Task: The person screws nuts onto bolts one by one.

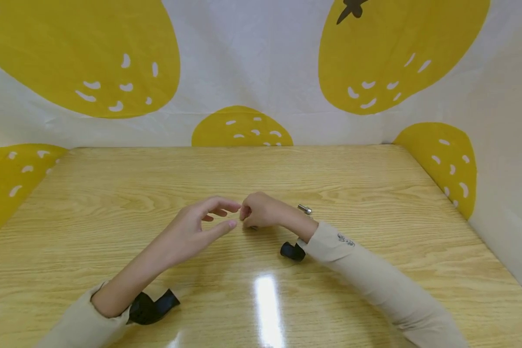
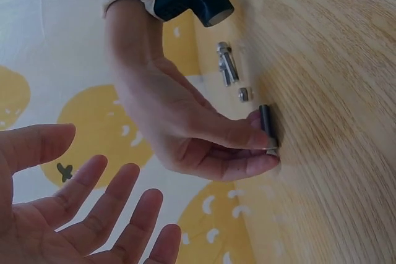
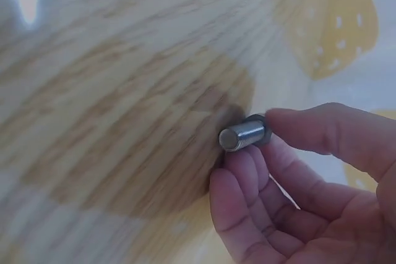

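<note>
My right hand [image 1: 264, 210] pinches a short metal bolt [image 3: 242, 136] between thumb and fingers, low over the wooden table. In the right wrist view the round end of its shank points away from the hand, and a wider ring sits by the thumb. The same bolt [image 2: 265, 122] looks dark in the left wrist view, its lower end partly behind the fingertips. Facing the right hand from the left, my left hand [image 1: 196, 228] holds nothing; its fingers [image 2: 105, 214] are spread and relaxed, fingertips close to the right hand.
Beyond the right wrist lies loose silver bolt hardware [image 1: 305, 209]. The left wrist view shows bolts [image 2: 227, 65] lying together and a small nut [image 2: 243, 94] beside them. Black wrist-worn pieces [image 1: 154, 307] jut from both cuffs. A patterned cloth [image 1: 252, 72] hangs behind the table [image 1: 135, 179].
</note>
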### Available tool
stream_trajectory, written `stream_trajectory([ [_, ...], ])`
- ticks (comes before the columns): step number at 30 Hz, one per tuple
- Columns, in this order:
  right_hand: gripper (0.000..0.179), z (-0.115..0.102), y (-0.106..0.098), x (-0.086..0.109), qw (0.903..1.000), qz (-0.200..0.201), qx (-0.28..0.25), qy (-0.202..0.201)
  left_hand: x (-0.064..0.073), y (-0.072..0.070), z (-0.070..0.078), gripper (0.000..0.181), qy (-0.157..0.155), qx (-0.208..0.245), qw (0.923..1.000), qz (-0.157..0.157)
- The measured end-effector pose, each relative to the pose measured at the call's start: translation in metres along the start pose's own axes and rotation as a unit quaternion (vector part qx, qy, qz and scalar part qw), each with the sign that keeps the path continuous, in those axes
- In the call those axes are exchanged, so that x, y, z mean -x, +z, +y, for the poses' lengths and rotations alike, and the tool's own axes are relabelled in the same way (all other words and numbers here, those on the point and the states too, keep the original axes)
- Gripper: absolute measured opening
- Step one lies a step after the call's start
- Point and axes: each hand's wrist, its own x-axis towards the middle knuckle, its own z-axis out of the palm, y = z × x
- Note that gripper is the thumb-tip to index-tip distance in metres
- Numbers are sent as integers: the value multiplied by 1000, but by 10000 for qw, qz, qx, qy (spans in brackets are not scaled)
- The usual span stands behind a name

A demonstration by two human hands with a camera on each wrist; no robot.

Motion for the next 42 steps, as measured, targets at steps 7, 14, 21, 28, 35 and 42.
stream_trajectory([
  [7,5,1,2,-1,9999,78,139,6,1,-1,-1,29,22,-42,10000,6],
  [14,3,3,2,2,10000,58,28,-58,1,0,-2,29,8,-35,10000,3],
  [21,15,14,-13,18,9983,113,-492,-280,1,-2,-2,30,32,-24,10000,2],
  [28,21,29,-23,45,9823,386,-1776,-445,-1,-3,-3,30,11,-31,10000,19],
  [35,27,41,-25,71,9554,1025,-2756,-288,-8,-1,-6,30,21,25,10000,10],
  [42,30,53,-24,96,9306,1556,-3311,-99,-19,4,-6,31,-5,129,9998,-132],
])
